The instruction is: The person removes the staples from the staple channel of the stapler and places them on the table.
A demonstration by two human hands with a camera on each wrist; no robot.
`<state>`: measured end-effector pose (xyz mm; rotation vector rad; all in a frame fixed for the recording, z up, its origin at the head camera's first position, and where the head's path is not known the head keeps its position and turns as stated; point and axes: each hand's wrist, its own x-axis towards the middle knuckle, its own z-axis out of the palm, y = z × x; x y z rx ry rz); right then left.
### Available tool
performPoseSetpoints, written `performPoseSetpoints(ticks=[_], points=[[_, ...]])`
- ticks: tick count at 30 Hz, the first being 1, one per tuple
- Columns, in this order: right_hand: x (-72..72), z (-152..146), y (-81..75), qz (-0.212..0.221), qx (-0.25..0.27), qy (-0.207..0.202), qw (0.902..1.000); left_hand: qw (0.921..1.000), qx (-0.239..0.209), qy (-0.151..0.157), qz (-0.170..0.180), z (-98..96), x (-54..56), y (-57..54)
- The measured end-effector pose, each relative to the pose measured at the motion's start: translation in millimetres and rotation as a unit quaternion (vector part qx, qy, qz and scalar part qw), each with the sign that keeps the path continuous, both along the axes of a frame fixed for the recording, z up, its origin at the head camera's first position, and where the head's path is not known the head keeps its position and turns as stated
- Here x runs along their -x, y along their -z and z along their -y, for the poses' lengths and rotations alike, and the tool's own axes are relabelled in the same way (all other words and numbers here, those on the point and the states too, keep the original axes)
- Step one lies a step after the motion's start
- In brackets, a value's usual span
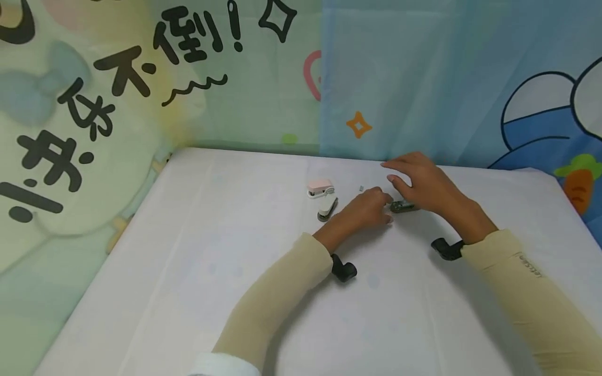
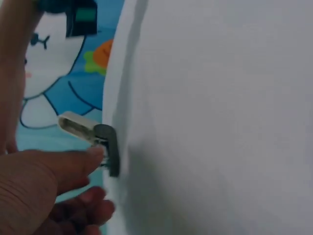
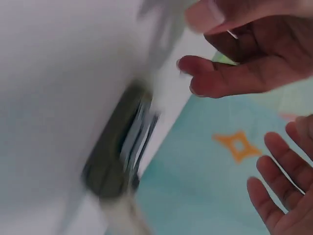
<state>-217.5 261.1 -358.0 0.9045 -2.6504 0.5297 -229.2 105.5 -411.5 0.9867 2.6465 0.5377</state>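
Observation:
A stapler [image 1: 403, 206] with a dark grey-green base lies between the hands. In the left wrist view its cream lid [image 2: 76, 125] is swung back, and the metal staple channel [image 3: 139, 139] is exposed in the right wrist view. My left hand [image 1: 369, 209] is just left of it, fingers loosely bent; its thumb [image 2: 73, 166] overlaps the base in the left wrist view. Above and behind the stapler is my right hand [image 1: 420, 180], thumb and fingers spread apart. In the right wrist view its fingers [image 3: 283, 181] are extended, away from the stapler.
Left of the hands, a pink-and-white stapler [image 1: 320, 188] sits behind a white-and-grey stapler [image 1: 327, 207]. A small grey piece [image 1: 361, 188] lies beyond the left hand. Printed cloth [image 1: 390, 78] hangs behind the white-covered table [image 1: 226, 219].

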Motion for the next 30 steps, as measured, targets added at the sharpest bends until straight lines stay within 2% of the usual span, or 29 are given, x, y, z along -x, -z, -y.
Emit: performPoseSetpoints(ticks=[3, 6, 8, 9, 13, 16, 18, 20, 23, 26, 30], points=[[3.6, 19, 5.0, 0.059, 0.013, -0.032, 0.9977, 0.9981, -0.022, 0.057, -0.003, 18.3, -10.3, -7.2], [9.0, 36, 13.3, 0.122, 0.008, -0.071, 0.9899, 0.995, -0.066, 0.074, -0.005, 44.1, -22.2, -17.6], [11.9, 47, 20.0, 0.152, 0.008, -0.096, 0.9837, 0.9927, -0.105, 0.055, -0.024, 64.1, -28.9, -25.0], [12.9, 52, 23.2, 0.163, 0.01, -0.11, 0.9804, 0.9915, -0.121, 0.035, -0.033, 74.1, -31.4, -28.5], [16.9, 72, 32.6, 0.184, 0.038, -0.182, 0.965, 0.9823, -0.16, -0.082, -0.053, 112.8, -36.0, -34.1], [18.4, 87, 35.7, 0.189, 0.035, -0.208, 0.959, 0.9764, -0.147, -0.158, -0.017, 134.8, -35.7, -28.2], [18.7, 97, 37.0, 0.199, 0.014, -0.198, 0.9597, 0.9762, -0.118, -0.181, 0.019, 144.7, -34.5, -20.1], [18.9, 102, 38.8, 0.201, -0.018, -0.177, 0.9634, 0.9781, -0.088, -0.181, 0.051, 146.8, -31.7, -9.9], [20.4, 109, 41.6, 0.196, -0.059, -0.154, 0.9667, 0.9827, -0.072, -0.159, 0.062, 145.5, -26.3, 5.6], [21.1, 114, 42.1, 0.19, -0.072, -0.141, 0.9689, 0.983, -0.1, -0.145, 0.051, 143.4, -21.8, 16.2], [18.3, 117, 39.9, 0.201, -0.066, -0.126, 0.9693, 0.9772, -0.143, -0.152, 0.04, 142.5, -20.3, 20.9]])
